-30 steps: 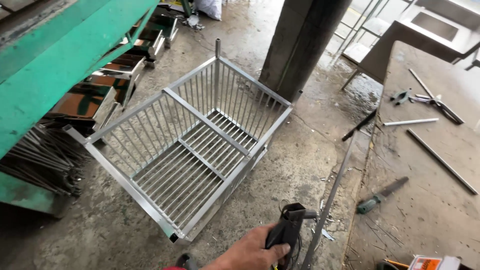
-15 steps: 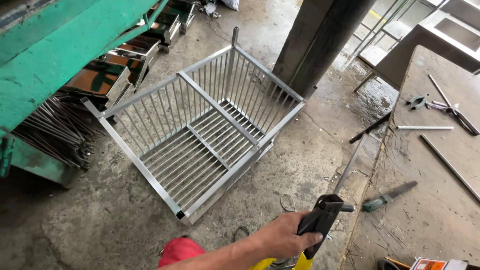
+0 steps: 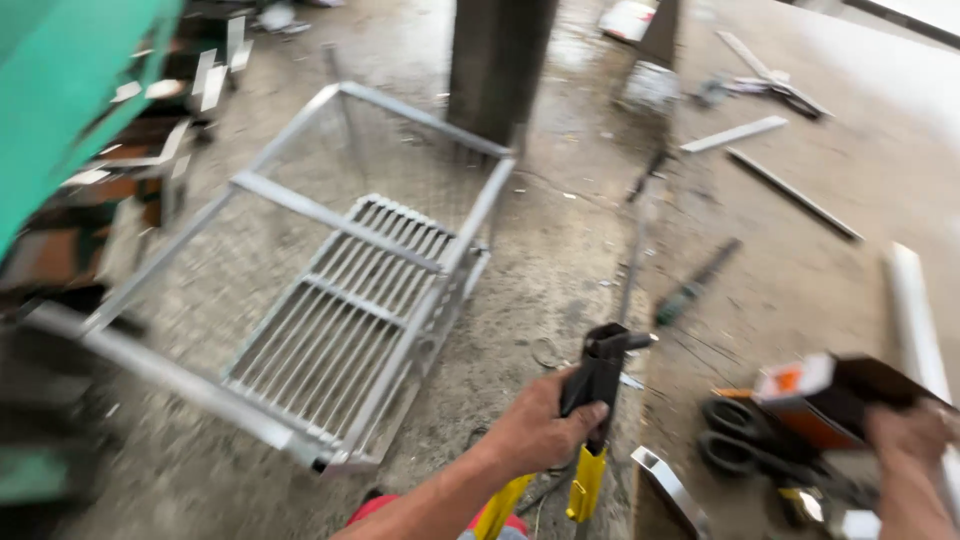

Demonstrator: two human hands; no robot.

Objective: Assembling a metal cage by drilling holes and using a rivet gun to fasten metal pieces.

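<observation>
While left hand (image 3: 535,432) clasps riveter (image 3: 597,385) | rack (image 3: 340,330) lies leftward

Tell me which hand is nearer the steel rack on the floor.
Left. The left hand, gripping a black tool, is just right of the steel rack; the right hand is far off at the right edge.

This is a metalworking shop. A bare, stained concrete floor (image 3: 520,300) carries a welded steel rack (image 3: 340,300) of bars, left of the fingers. A green machine frame (image 3: 70,90) stands at far left, with metal offcuts (image 3: 190,80) beside it. On the counter (image 3: 850,200), right of the fingers, lie metal strips (image 3: 735,133), rods (image 3: 790,193) and a hand tool (image 3: 697,283).
</observation>
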